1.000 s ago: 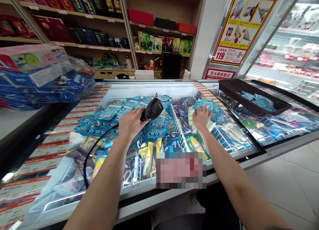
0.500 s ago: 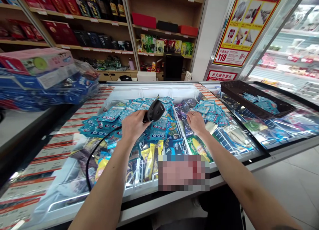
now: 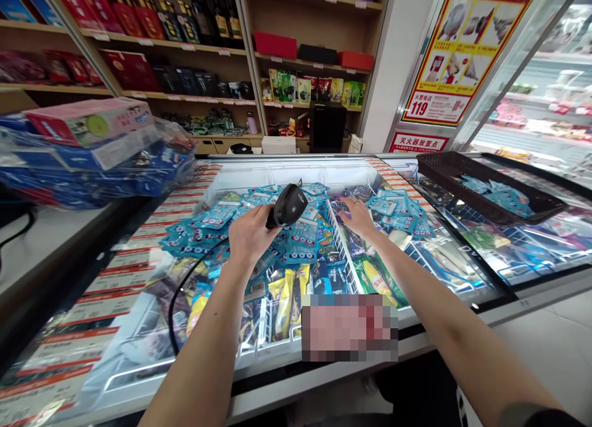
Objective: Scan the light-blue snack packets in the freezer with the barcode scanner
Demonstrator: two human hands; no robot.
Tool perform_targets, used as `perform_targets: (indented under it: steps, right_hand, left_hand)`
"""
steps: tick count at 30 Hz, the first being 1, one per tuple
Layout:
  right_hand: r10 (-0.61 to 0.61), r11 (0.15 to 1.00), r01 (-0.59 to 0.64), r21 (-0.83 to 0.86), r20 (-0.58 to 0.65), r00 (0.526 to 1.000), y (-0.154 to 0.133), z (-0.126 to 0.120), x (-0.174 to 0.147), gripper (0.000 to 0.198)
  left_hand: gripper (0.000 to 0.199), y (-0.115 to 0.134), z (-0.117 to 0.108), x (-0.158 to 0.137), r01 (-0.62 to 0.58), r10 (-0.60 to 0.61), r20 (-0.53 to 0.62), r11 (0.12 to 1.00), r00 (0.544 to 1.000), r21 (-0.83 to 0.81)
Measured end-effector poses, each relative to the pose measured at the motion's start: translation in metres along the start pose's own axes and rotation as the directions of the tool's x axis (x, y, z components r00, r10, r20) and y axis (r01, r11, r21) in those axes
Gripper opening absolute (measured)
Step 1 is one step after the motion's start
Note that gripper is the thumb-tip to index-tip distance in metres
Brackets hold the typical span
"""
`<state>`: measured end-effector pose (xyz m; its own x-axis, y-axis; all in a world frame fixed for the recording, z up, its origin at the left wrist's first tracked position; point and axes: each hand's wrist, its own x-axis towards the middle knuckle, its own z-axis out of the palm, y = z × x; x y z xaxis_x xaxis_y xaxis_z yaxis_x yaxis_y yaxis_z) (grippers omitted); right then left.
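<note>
My left hand [image 3: 250,234] grips a black handheld barcode scanner [image 3: 289,205], held above the freezer's glass top. From the scanner a black cable [image 3: 178,294] curves down past my left forearm. Below and around it lies a heap of small blue packets [image 3: 215,217] on the glass. To the right, my right hand [image 3: 357,218] has its fingers stretched out and apart, with nothing seen in it. It is over the glass, just left of a smaller pile of blue packets [image 3: 401,210].
Under the glass, the chest freezer [image 3: 259,360] holds wire baskets with bagged goods and yellow-wrapped items [image 3: 284,300]. A brown basket [image 3: 485,189] with blue packets stands at the right. Plastic-wrapped boxes [image 3: 106,149] are stacked at the left. Shelves [image 3: 296,60] stand behind.
My right hand has moved left, away from the smaller packet pile, and its fingers have spread from a curled shape. My left hand still holds the scanner, and the view has shifted slightly.
</note>
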<state>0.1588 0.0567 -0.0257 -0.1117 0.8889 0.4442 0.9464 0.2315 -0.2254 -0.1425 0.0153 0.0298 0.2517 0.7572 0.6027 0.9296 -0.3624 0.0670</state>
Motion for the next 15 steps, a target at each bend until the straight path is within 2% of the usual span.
perform_targets:
  steps: [6,11,15]
  right_hand:
    - [-0.136,0.988,0.126,0.093,0.109,0.985,-0.022,0.019,0.039,0.070]
    - [-0.239,0.971,0.235,0.047,0.240,0.941,-0.031,0.028,0.054,0.054]
    - [-0.270,0.959,0.281,-0.028,0.204,0.941,-0.033,0.026,0.045,0.050]
  left_hand:
    - [0.034,-0.006,-0.001,0.001,0.037,-0.037,-0.056,0.999,0.998,-0.014]
    - [0.034,-0.009,0.000,0.001,0.068,-0.069,-0.061,0.997,0.996,-0.019]
    - [0.034,-0.010,0.000,0.002,0.061,-0.062,-0.062,0.998,0.996,-0.013]
